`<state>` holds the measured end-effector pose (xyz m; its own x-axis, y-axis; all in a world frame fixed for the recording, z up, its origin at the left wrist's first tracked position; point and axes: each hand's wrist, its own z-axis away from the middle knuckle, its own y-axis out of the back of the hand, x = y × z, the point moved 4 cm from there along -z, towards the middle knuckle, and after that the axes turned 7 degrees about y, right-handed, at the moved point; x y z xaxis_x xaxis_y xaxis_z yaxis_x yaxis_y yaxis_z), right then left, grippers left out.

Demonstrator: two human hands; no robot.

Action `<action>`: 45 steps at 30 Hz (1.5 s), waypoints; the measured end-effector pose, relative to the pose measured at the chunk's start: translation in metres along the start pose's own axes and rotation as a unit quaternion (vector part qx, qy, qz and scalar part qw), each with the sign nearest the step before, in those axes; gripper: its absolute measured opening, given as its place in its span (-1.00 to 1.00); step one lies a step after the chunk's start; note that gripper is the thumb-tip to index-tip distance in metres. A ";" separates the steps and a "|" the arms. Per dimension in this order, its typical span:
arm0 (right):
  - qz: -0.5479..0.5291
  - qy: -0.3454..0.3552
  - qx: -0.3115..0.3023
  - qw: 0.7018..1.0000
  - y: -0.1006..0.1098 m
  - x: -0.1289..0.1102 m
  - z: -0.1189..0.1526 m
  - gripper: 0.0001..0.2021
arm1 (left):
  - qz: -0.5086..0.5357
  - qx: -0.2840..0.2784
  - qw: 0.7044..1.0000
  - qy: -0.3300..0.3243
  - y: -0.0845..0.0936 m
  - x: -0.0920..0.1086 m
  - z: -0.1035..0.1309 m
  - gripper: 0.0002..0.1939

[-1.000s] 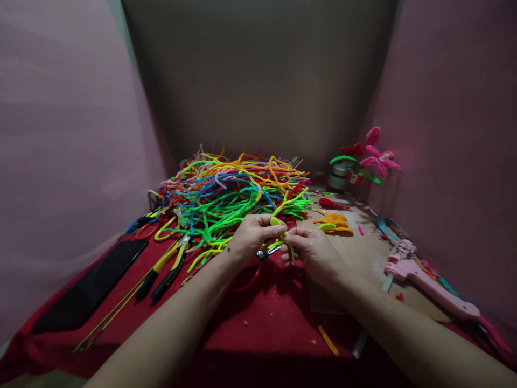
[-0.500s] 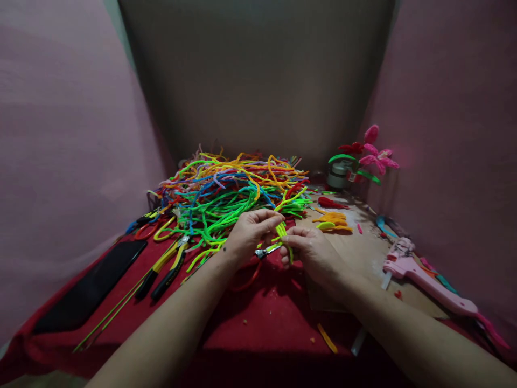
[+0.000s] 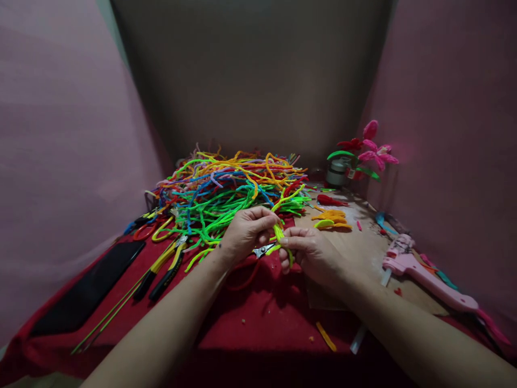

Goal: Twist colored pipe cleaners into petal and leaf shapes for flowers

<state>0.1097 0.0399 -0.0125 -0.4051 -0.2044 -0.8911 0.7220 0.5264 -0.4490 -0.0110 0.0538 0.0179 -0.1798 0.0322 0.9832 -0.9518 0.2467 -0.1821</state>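
Several yellow-green fuzzy stems [image 3: 278, 233] are bunched between my two hands above the red cloth. My left hand [image 3: 251, 229] pinches the bunch at its upper left side. Closed on the lower right part of the same bunch is my right hand [image 3: 305, 249], its thumb and forefinger pressed together. Loose ends stick out above and below the fingers. Just beneath the hands lie red-handled scissors [image 3: 263, 250], partly hidden by my left hand. A big pile of coloured fuzzy stems [image 3: 230, 202] spreads behind my hands.
Pliers [image 3: 167, 269] and a black phone [image 3: 89, 285] lie at left on the red cloth [image 3: 258, 328]. On the right, a board [image 3: 343, 253] bears orange petals [image 3: 333, 217] and a pink glue gun [image 3: 428, 277]. Pink fuzzy flowers [image 3: 377, 153] stand at the back right.
The view has shifted slightly. Both hands still hold the yellow-green stems, which now show a little more between the fingers.
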 end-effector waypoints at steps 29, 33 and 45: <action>-0.011 0.124 0.133 0.983 0.012 -0.003 -0.008 -0.81 | -0.098 -0.033 0.990 0.098 -0.033 -0.019 0.009 -0.78; 0.003 0.138 0.173 0.975 0.015 0.001 -0.008 -0.79 | -0.043 -0.036 0.990 0.128 -0.032 -0.022 0.010 -0.79; 0.080 0.172 0.209 0.959 0.023 0.006 -0.008 -0.73 | -0.021 -0.066 0.987 0.143 -0.034 -0.021 0.012 -0.82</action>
<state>0.1196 0.0571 -0.0275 -0.3800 0.1734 -0.9086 0.9229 0.1367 -0.3599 0.0225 0.0331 0.0034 -0.0448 0.2875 0.9567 -0.9132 0.3765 -0.1559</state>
